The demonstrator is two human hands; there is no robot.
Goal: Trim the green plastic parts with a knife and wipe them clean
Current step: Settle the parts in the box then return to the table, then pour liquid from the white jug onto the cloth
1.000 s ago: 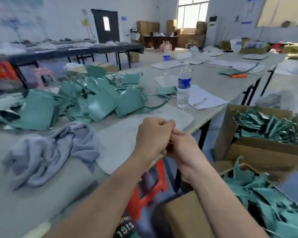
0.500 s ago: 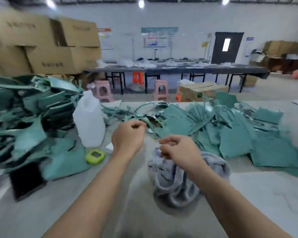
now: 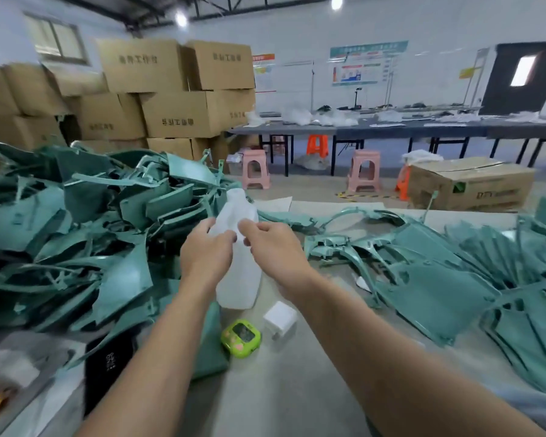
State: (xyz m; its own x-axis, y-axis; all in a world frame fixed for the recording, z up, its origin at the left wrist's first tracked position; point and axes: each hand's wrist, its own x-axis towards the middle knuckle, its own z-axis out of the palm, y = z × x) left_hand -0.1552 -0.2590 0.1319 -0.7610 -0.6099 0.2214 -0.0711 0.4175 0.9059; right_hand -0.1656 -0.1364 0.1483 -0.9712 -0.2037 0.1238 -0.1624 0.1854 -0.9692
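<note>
Left hand (image 3: 207, 255): half curled with the thumb raised, against the shoulder of the white translucent plastic bottle (image 3: 238, 285); I cannot tell whether it grips it.
Right hand (image 3: 276, 247): thumb and fingertips drawn close together just beside the left hand's fingers; I cannot tell whether they pinch anything.
Bottle: upright on the grey table (image 3: 284, 392).
Green plastic parts (image 3: 92, 231): heaped left of the bottle, with more spread to its right.
Before the bottle: small lime-green gadget (image 3: 241, 338), white cube (image 3: 280, 320).

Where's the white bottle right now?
The bottle stands upright at the head view's centre, right beside the left parts pile, just behind a lime gadget.
</note>
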